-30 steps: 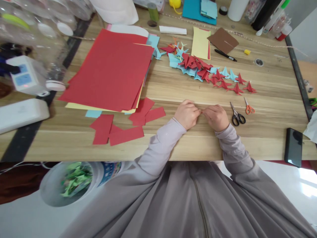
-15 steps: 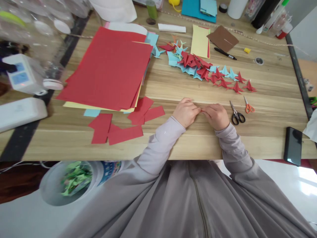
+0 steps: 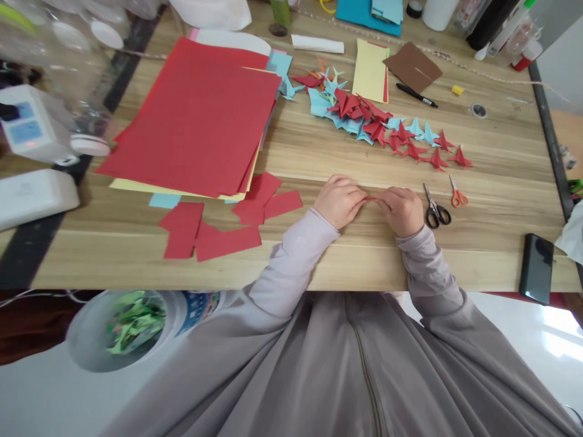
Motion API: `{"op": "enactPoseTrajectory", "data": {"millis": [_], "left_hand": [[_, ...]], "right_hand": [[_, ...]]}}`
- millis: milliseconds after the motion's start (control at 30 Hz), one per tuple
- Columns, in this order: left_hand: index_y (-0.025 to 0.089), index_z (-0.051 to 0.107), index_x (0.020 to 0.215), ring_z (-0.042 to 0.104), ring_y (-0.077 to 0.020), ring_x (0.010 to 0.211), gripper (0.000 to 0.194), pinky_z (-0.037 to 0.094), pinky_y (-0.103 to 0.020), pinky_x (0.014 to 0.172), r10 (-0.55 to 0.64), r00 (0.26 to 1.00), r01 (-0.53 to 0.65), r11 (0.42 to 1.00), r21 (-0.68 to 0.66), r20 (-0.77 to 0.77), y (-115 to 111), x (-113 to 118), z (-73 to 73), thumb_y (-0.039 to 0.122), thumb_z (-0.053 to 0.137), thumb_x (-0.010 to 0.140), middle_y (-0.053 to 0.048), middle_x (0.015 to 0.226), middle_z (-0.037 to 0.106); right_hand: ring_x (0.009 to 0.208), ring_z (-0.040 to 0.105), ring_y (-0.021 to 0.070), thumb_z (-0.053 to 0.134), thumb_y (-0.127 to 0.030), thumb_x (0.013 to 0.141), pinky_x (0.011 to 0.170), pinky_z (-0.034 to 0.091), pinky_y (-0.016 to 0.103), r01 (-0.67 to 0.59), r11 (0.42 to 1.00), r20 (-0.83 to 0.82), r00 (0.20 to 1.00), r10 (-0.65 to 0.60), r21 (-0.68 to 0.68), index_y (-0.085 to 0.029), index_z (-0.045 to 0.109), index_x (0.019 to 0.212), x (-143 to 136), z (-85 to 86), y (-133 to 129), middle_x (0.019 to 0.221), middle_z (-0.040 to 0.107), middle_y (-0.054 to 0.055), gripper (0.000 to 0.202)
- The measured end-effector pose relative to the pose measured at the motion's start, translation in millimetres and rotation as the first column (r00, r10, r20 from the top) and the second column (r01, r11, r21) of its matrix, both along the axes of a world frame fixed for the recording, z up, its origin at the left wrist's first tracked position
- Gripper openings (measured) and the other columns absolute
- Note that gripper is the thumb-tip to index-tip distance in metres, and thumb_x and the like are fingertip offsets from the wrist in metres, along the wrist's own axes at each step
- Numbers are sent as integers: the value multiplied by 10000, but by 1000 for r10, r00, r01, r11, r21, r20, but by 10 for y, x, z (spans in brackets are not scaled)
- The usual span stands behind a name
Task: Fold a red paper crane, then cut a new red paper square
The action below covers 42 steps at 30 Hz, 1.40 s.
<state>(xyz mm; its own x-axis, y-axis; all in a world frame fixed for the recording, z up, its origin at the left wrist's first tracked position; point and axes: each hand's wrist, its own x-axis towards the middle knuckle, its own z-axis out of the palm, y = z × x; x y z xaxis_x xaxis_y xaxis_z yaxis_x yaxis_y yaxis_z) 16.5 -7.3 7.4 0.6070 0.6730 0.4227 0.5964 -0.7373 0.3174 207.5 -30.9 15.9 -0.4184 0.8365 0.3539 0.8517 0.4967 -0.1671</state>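
Between my two hands a small, thin red paper piece is pinched, mostly hidden by the fingers. My left hand grips its left end, and my right hand grips the right end, both just over the wooden table. Beyond them lie folded red paper figures and light blue ones. Cut red paper pieces are spread left of my left hand. Black-handled scissors and small orange scissors rest right of my right hand.
A stack of large red sheets fills the left of the table. Yellow paper, brown paper and a black pen lie at the back. A phone sits at the right front edge; a bin stands below.
My hands have moved slightly apart, and more of the red paper shows between the fingertips. The whole view has shifted a little.
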Motion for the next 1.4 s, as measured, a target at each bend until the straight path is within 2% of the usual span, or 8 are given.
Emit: {"op": "enactPoseTrajectory", "data": {"millis": [167, 500, 633, 800, 900, 1133, 1267, 1400], "left_hand": [[181, 678, 779, 600, -200, 795, 279, 414, -394, 816, -14, 1000, 15, 999, 38, -17, -3, 15, 8, 258, 429, 878, -75, 774, 697], [208, 695, 733, 609, -185, 752, 259, 415, -408, 805, -8, 999, 6, 999, 53, 38, -39, 19, 37, 221, 453, 823, -47, 719, 693], [218, 698, 734, 616, -181, 752, 266, 409, -404, 818, 12, 998, -13, 1000, 14, 58, -48, 17, 56, 238, 450, 827, -38, 734, 703], [218, 703, 882, 624, -221, 908, 206, 403, -416, 844, 63, 992, -56, 996, -64, 107, -26, -16, 45, 300, 529, 808, -50, 869, 725], [204, 697, 917, 627, -228, 921, 233, 410, -410, 827, 74, 990, -66, 995, -74, 116, -11, -42, 32, 327, 521, 827, -63, 910, 724], [194, 696, 839, 626, -207, 844, 253, 411, -389, 813, 17, 996, -13, 999, -43, 87, -13, -33, 46, 324, 481, 860, -60, 845, 722], [181, 693, 775, 623, -186, 768, 281, 418, -373, 811, -13, 994, 15, 1000, -17, 109, -23, -12, 45, 336, 475, 860, -54, 759, 709], [190, 690, 699, 618, -169, 702, 283, 426, -367, 804, -19, 990, 17, 1000, 16, 140, -41, -6, 48, 332, 494, 845, -42, 703, 699]], "right_hand": [[787, 586, 183, 484, -344, 901, 699, 373, 299, -50, 999, -51, 997, 50, -4, -173, 674, 945, -39, -10, -15, 886, 682, 78, 260], [732, 583, 166, 451, -257, 911, 681, 346, 304, -128, 992, -58, 990, 128, -5, -185, 671, 796, -69, 26, -27, 769, 677, 57, 258], [708, 575, 169, 447, -273, 912, 665, 345, 303, -105, 994, -47, 993, 106, 19, -190, 669, 779, -78, 35, -35, 747, 675, 52, 272], [690, 565, 173, 461, -276, 908, 656, 348, 303, -36, 998, -32, 999, 38, 61, -192, 670, 785, -41, 36, -17, 762, 683, 53, 257], [688, 557, 183, 447, -300, 915, 653, 345, 312, 2, 999, -33, 999, 0, 38, -188, 661, 770, -16, 46, -10, 743, 666, 61, 282], [841, 578, 206, 477, -340, 897, 725, 385, 319, -89, 996, -88, 992, 86, -31, -159, 646, 997, -56, 19, -16, 937, 672, 97, 267], [795, 576, 188, 417, -262, 924, 709, 370, 316, -139, 990, -61, 989, 136, -38, -177, 669, 902, -52, -9, -4, 859, 685, 75, 267], [737, 567, 183, 437, -276, 914, 661, 349, 312, -160, 987, -65, 985, 160, 15, -169, 669, 814, -44, 2, -8, 790, 685, 68, 275]]}}
